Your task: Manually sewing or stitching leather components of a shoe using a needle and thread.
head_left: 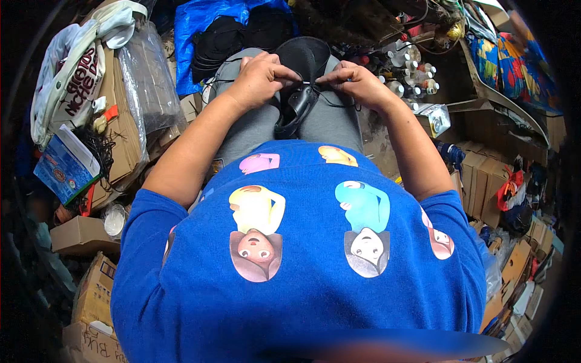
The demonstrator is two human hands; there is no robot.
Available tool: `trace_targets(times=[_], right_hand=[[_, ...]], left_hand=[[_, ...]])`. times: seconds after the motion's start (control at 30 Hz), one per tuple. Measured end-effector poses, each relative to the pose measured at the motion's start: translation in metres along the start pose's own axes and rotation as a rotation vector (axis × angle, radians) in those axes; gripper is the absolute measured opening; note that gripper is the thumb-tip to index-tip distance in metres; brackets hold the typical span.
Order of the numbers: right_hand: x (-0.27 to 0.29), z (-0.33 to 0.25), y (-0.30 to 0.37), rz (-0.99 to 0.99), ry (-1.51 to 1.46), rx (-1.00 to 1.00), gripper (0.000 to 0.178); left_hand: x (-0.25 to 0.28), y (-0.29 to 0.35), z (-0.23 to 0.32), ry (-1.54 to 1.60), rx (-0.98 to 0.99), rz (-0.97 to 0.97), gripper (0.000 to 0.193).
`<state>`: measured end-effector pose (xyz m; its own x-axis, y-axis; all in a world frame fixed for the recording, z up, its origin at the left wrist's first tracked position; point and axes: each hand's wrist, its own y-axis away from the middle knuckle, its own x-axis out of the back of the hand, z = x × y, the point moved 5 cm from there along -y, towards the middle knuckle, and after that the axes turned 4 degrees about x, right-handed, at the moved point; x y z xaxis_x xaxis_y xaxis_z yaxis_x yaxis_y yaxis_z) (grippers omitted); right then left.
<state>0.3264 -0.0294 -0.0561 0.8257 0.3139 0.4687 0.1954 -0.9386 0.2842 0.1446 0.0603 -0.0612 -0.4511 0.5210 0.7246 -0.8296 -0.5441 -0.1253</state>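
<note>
A black shoe (pixel 298 109) rests upright between my grey-trousered thighs, with its dark, smooth far part (pixel 304 55) pointing away from me. Over its middle, my left hand (pixel 259 77) is closed in a pinch, thumb and forefinger together at a thin black cord. Opposite it, my right hand (pixel 357 83) pinches the same kind of cord from the right side. Between the fingertips a small white spot shows on the shoe. Loose black cord (pixel 342 104) trails below my right hand, and more hangs out past my left wrist. The exact grip points are small and partly hidden by fingers.
Several black shoe pieces (pixel 221 45) lie on a blue plastic sheet (pixel 184 60) beyond my left knee. Small bottles with white caps (pixel 417 75) crowd the right. Cardboard (pixel 124 130), a plastic-wrapped bundle (pixel 148 78) and boxes (pixel 85 235) flank my left; more boxes (pixel 484 181) stand right.
</note>
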Motion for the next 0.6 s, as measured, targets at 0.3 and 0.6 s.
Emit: trace_targets(times=[0.3, 0.6], right_hand=[[-0.001, 0.008, -0.012, -0.032, -0.016, 0.005, 0.031], [-0.011, -0.002, 0.014, 0.141, -0.049, -0.058, 0.033]], left_hand=[[-0.009, -0.026, -0.001, -0.037, -0.051, -0.167, 0.018], [0.006, 0.000, 0.005, 0.067, 0.158, -0.156, 0.020]])
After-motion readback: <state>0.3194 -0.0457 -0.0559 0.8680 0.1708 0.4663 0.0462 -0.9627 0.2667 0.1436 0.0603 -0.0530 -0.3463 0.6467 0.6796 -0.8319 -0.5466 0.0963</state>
